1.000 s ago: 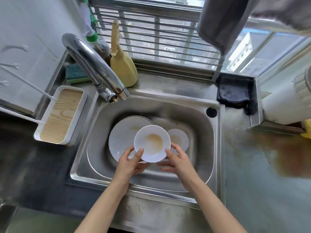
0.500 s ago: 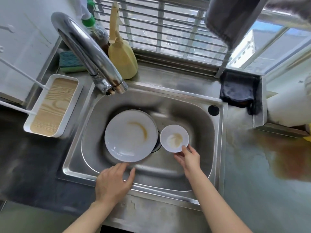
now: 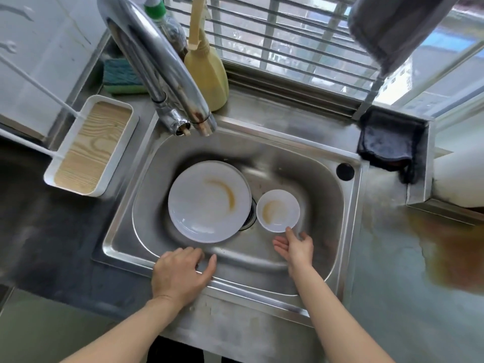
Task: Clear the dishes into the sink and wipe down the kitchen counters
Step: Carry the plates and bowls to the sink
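Steel fills the near view: the sink [image 3: 348, 231] rim runs under both forearms. At about 7 o'clock the left hand [image 3: 180, 276] lies palm down on that near rim, fingers loosely spread and holding nothing; it looks like a brace while the body leans in. At about 5 o'clock the right hand [image 3: 296, 248] is down inside the basin, open and empty, with one fingertip touching or nearly touching the near edge of the bowl [image 3: 277, 210]. I judge it is either letting go of the bowl or nudging it into place.

The bowl sits upright on the basin floor just right of centre, a brown smear inside. Just to its left, at the centre, lies the plate [image 3: 209, 201], also face up with a brown streak, overlapping part of the drain. Both are flat and side by side rather than stacked, probably so each can be rinsed.

Beyond, at 11 o'clock, the tap [image 3: 157, 61] arches over the basin. Behind it stand a yellow bottle [image 3: 207, 74] and a sponge [image 3: 120, 77]. At 2 o'clock a dark cloth [image 3: 385, 142] lies in the corner of the table [image 3: 392, 258], handy for wiping the brown stain at 3 o'clock. That wiping is not yet begun.
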Action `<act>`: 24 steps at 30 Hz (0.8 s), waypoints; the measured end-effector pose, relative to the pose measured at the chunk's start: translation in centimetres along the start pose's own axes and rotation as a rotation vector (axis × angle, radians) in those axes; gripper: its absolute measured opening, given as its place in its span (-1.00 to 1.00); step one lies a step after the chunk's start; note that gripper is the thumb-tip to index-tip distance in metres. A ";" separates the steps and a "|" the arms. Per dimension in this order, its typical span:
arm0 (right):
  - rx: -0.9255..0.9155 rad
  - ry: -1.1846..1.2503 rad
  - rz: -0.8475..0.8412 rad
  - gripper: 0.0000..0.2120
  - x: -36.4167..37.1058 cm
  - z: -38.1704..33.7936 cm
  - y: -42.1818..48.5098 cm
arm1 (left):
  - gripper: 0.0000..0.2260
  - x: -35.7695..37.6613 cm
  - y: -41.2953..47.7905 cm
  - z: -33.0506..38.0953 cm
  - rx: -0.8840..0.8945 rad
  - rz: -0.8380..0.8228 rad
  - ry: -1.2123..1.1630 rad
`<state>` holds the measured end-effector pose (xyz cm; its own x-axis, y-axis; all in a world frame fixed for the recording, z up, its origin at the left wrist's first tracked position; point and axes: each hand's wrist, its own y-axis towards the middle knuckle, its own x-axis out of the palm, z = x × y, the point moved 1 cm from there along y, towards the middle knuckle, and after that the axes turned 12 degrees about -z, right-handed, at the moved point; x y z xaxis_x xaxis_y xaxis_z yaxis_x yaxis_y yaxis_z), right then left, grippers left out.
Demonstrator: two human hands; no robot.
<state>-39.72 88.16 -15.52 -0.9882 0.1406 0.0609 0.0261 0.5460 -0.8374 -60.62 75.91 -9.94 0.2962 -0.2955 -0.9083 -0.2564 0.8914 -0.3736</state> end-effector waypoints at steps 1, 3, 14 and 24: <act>0.013 -0.018 -0.020 -0.49 0.1 0.0 -0.5 | -0.62 0.0 0.0 0.0 0.006 -0.014 -0.001; 0.039 -0.098 -0.084 -0.56 0.7 -0.2 -1.7 | -0.60 -0.1 0.0 -0.1 0.009 -0.049 -0.014; -0.208 -0.817 -0.536 -0.87 7.3 -0.2 -13.0 | -0.34 -6.2 -6.0 -2.1 -0.086 -0.104 -0.624; -0.237 -1.221 -0.999 -0.85 18.3 10.7 -23.8 | -0.51 1.9 -32.0 -15.9 -0.953 0.370 -1.669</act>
<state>-60.08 68.93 -0.31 -0.1410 -0.9892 -0.0410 -0.7707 0.1357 -0.6226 -66.45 41.35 -2.66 0.4036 0.9085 -0.1087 -0.6619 0.2079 -0.7202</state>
